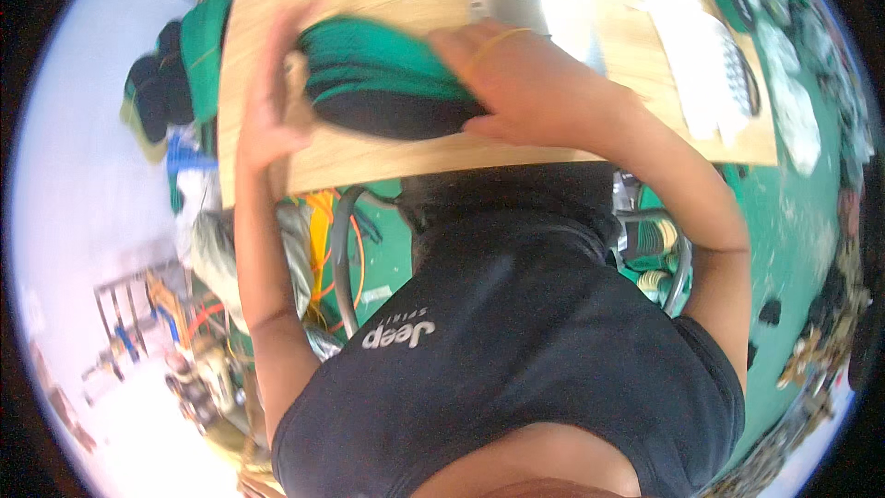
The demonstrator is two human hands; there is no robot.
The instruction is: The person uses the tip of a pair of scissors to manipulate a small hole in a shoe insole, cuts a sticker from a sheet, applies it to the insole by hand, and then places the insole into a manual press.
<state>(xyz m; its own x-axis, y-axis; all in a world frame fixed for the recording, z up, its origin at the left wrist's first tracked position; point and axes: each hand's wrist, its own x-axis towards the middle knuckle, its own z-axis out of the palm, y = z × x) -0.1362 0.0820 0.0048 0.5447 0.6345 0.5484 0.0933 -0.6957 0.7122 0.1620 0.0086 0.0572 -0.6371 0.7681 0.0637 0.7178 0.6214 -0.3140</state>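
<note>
A thick stack of green and black knitted pieces (387,78) is held just above the wooden table, slightly blurred. My right hand (525,83) grips the stack's right end, fingers on top and thumb at the near side. A thin yellow rubber band (489,48) loops around that hand. At the stack's left end is my left hand (272,92), smeared by motion, its fingers stretched away from me and its thumb apart. Whether the left palm touches the stack is hard to make out.
The wooden table (359,161) carries a shiny metal plate (525,5) at its far side and a long white bundle (687,37) on the right. More green and black knitwear (198,60) hangs by the left edge. A grey tubular chair frame (343,258) is beneath me.
</note>
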